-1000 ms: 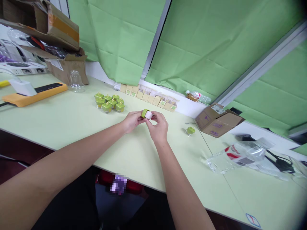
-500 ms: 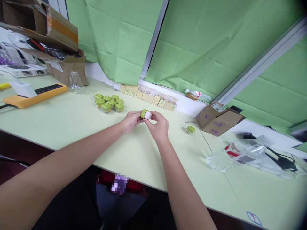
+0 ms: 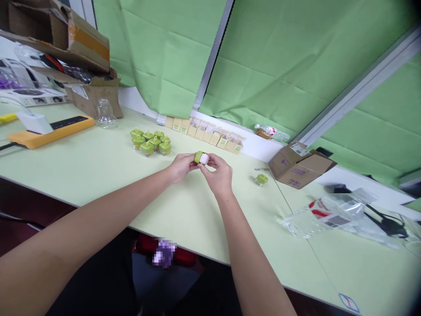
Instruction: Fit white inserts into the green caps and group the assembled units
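Observation:
Above the middle of the table, my left hand (image 3: pixel 180 167) and my right hand (image 3: pixel 219 176) meet around one small thing. It has a green lid-like part (image 3: pixel 198 157) on the left and a pale pink rounded part (image 3: pixel 204 159) on the right. The left fingers are closed on the green part; the right thumb and fingers pinch the pale part. Whether the two parts are joined I cannot tell. Left of my hands stand several small clear jars with green lids (image 3: pixel 147 148). A similar green-lidded jar (image 3: pixel 262 179) stands alone to the right.
Small beige boxes (image 3: pixel 214 138) line the back wall. An orange power strip (image 3: pixel 55 134), a clear glass vessel (image 3: pixel 105 115) and cardboard boxes (image 3: pixel 94 96) are at left. At right lie an open carton (image 3: pixel 297 169) and a large clear plastic bottle (image 3: pixel 315 215).
The view has shifted very slightly. Both hands keep the same hold on the green and pale pink thing, and nothing on the table has visibly moved.

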### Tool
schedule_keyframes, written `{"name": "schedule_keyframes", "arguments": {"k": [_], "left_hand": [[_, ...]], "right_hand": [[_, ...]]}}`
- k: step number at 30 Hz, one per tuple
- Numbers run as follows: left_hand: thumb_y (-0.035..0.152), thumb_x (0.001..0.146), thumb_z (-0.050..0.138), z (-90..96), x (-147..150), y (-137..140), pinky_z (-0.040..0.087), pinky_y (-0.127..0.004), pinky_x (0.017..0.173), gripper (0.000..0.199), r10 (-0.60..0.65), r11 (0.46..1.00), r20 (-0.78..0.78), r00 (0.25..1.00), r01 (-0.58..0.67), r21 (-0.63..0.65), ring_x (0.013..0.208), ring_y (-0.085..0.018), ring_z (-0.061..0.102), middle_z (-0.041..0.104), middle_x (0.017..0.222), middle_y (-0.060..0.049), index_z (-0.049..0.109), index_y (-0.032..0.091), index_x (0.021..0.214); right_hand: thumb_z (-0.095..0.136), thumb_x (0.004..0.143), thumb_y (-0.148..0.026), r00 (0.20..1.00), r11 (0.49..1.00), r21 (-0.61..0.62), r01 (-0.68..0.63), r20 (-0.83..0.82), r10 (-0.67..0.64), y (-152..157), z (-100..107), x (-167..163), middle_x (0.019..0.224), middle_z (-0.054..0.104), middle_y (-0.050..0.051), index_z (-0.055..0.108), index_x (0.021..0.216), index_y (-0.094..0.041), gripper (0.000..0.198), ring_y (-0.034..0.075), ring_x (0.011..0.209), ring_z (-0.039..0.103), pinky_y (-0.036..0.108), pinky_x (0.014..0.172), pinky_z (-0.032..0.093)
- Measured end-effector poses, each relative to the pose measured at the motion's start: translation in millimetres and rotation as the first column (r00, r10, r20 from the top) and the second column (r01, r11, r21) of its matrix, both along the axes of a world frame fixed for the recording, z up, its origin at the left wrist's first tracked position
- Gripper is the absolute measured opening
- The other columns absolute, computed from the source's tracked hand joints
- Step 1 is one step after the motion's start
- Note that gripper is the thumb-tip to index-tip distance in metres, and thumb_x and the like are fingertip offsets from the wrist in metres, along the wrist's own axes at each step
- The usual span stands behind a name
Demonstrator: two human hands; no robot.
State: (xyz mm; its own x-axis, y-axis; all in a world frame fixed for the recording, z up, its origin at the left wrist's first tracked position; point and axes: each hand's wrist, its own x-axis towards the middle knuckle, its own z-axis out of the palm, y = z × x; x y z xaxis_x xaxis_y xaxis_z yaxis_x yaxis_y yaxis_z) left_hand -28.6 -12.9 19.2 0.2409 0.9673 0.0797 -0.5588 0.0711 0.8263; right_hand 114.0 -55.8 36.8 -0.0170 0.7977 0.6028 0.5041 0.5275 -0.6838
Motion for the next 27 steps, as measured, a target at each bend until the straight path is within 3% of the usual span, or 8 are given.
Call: {"name": "schedule_keyframes", "arguments": {"k": [7,11,14,18,21,23,25,27], "left_hand": [[0.023,0.083,0.067,-2.9,-0.1,3.2,0.054,-0.036,0.091,0.017,0.019,1.0,-0.012,1.0,-0.019,0.021,0.086,-0.02,0.069,0.073,0.092,-0.013,0.073,0.007,0.087],[0.024,0.086,0.065,-3.7,-1.1,3.3,0.053,-0.036,0.091,0.019,0.026,0.999,-0.012,1.0,-0.026,0.021,0.085,-0.019,0.068,0.073,0.092,-0.013,0.072,0.007,0.088],[0.022,0.085,0.065,-3.9,-1.9,3.2,0.053,-0.035,0.09,0.018,-0.006,1.0,0.003,1.0,0.005,0.024,0.086,-0.018,0.068,0.073,0.095,-0.012,0.073,0.007,0.091],[0.024,0.081,0.07,-3.0,-1.4,4.1,0.053,-0.034,0.089,0.021,-0.041,0.996,0.02,0.999,0.04,0.078,0.089,-0.019,0.068,0.073,0.098,-0.012,0.074,0.009,0.095],[0.025,0.079,0.072,-0.4,-2.1,4.5,0.053,-0.035,0.091,0.021,-0.026,0.995,0.033,0.999,0.023,0.095,0.093,-0.021,0.068,0.073,0.1,-0.012,0.074,0.009,0.094],[0.022,0.08,0.071,2.5,-4.1,3.7,0.053,-0.035,0.094,0.019,-0.054,0.996,0.038,0.998,0.051,0.077,0.095,-0.021,0.069,0.074,0.102,-0.012,0.075,0.01,0.094],[0.018,0.082,0.068,5.6,-6.8,2.4,0.053,-0.034,0.096,0.017,-0.09,0.995,0.039,0.995,0.088,0.05,0.095,-0.02,0.069,0.074,0.103,-0.012,0.075,0.01,0.095],[0.017,0.084,0.065,8.1,-9.0,1.0,0.053,-0.034,0.097,0.017,-0.105,0.994,0.038,0.994,0.104,0.029,0.093,-0.019,0.07,0.074,0.104,-0.012,0.074,0.009,0.096]], "right_hand": [[0.065,0.084,-0.028,0.976,0.989,0.084,0.118,0.173,-0.131,-0.9,-6.0,-6.7,0.103,0.071,0.005,0.065,0.116,-0.027,0.032,0.024,0.093,0.067,0.041,0.091,0.053],[0.06,0.088,-0.027,0.919,0.969,0.165,0.185,0.321,-0.23,2.3,-13.7,-8.9,0.11,0.071,0.011,0.06,0.125,-0.019,0.037,0.026,0.099,0.067,0.04,0.088,0.053],[0.06,0.088,-0.029,0.899,0.961,0.156,0.228,0.345,-0.269,2.6,-16.2,-8.7,0.109,0.071,0.014,0.059,0.127,-0.015,0.041,0.026,0.096,0.068,0.039,0.086,0.054],[0.062,0.086,-0.034,0.953,0.98,0.063,0.189,0.228,-0.198,-1.7,-11.3,-11.4,0.104,0.073,0.009,0.064,0.118,-0.019,0.035,0.024,0.091,0.069,0.039,0.087,0.055],[0.066,0.083,-0.043,0.999,0.997,-0.062,0.047,-0.011,-0.047,-1.1,-6.7,-11.8,0.112,0.071,0.008,0.062,0.122,-0.021,0.045,0.022,0.094,0.07,0.037,0.085,0.057],[0.068,0.081,-0.05,0.979,0.986,-0.161,-0.044,-0.202,0.011,4.0,-6.9,-6.1,0.12,0.068,0.011,0.059,0.125,-0.018,0.055,0.023,0.098,0.069,0.036,0.082,0.059],[0.068,0.079,-0.053,0.946,0.965,-0.253,-0.069,-0.323,-0.017,11.1,-9.1,4.6,0.122,0.066,0.014,0.057,0.125,-0.015,0.061,0.024,0.098,0.069,0.038,0.079,0.06],[0.071,0.076,-0.053,0.936,0.944,-0.329,0.013,-0.328,-0.127,16.5,-10.8,15.6,0.119,0.067,0.015,0.058,0.122,-0.015,0.062,0.025,0.094,0.069,0.04,0.077,0.06]]}}
